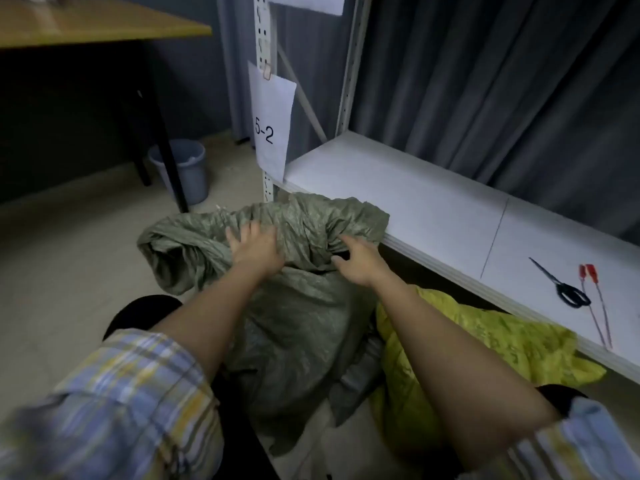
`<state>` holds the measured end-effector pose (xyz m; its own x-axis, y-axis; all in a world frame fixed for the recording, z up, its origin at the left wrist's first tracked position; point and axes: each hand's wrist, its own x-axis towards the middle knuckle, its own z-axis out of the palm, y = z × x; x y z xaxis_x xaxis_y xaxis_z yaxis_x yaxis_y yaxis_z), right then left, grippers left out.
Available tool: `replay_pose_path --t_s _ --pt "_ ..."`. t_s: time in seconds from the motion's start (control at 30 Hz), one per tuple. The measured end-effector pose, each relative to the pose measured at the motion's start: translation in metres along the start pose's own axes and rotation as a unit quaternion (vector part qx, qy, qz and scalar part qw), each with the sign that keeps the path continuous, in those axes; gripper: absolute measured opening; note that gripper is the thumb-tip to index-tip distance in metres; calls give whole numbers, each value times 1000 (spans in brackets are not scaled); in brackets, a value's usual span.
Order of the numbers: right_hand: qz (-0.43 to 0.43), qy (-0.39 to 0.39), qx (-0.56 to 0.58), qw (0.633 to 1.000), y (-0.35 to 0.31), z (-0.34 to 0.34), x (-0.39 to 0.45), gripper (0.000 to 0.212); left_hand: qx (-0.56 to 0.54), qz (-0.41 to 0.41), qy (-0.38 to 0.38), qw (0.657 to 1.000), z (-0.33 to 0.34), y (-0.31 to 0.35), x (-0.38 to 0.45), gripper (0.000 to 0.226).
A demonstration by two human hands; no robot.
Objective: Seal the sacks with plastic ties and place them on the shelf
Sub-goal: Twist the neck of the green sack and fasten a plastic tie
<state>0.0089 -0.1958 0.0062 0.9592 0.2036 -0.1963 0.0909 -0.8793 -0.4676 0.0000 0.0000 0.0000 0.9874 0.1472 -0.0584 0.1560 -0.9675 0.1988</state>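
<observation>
A grey-green woven sack (pixel 294 306) stands on the floor in front of me, its loose top bunched and folded over to the left. My left hand (pixel 256 249) lies flat on the bunched top with fingers spread. My right hand (pixel 356 263) reaches the sack's mouth near the shelf edge, fingers loosely bent, holding nothing that I can see. A yellow sack (pixel 485 344) lies to the right, partly under the white shelf (pixel 398 192). Two red-headed plastic ties (pixel 595 306) lie on the shelf at right.
Black-handled scissors (pixel 562 285) lie on the shelf beside the ties. A paper label reading 5-2 (pixel 272 123) hangs on the rack upright. A grey bucket (pixel 187 168) stands under a wooden table (pixel 97 26) at back left. Dark curtains hang behind the shelf.
</observation>
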Motion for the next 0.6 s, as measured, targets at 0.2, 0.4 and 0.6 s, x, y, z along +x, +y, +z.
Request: replay_pose_path --t_s 0.2,0.4,0.6 --pt "31 79 22 996 -19 17 49 93 -44 -65 -24 997 15 -19 46 75" --pt "85 137 2 987 -9 33 106 86 -69 -44 -53 995 30 -28 106 92" --pt "40 164 83 982 9 40 101 34 -15 58 -121 991 49 -18 116 114"
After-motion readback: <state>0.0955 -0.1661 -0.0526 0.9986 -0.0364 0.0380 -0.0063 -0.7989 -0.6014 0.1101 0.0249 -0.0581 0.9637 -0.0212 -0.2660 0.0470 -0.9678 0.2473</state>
